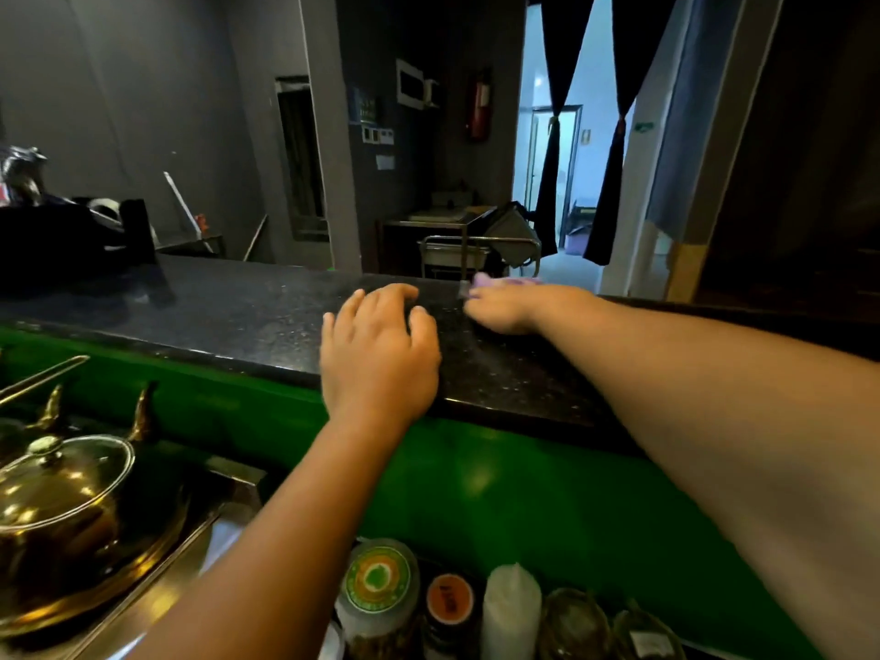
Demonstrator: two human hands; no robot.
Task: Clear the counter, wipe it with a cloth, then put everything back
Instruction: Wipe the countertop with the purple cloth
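A dark speckled stone counter (238,307) runs across the view above a green front panel. My left hand (378,350) rests on the counter's near edge, fingers relaxed and spread. My right hand (514,307) reaches to the far edge of the counter and holds a purple cloth (495,280), most of it hidden behind the fingers. The hand is blurred, so its exact hold is unclear.
A brass lidded pot (62,507) sits on a lower steel surface at the left. Several jars and bottles (381,593) stand below at the bottom centre. Dark objects (71,240) sit on the counter's far left end. Behind the counter stand a metal cart (476,250) and a curtained doorway.
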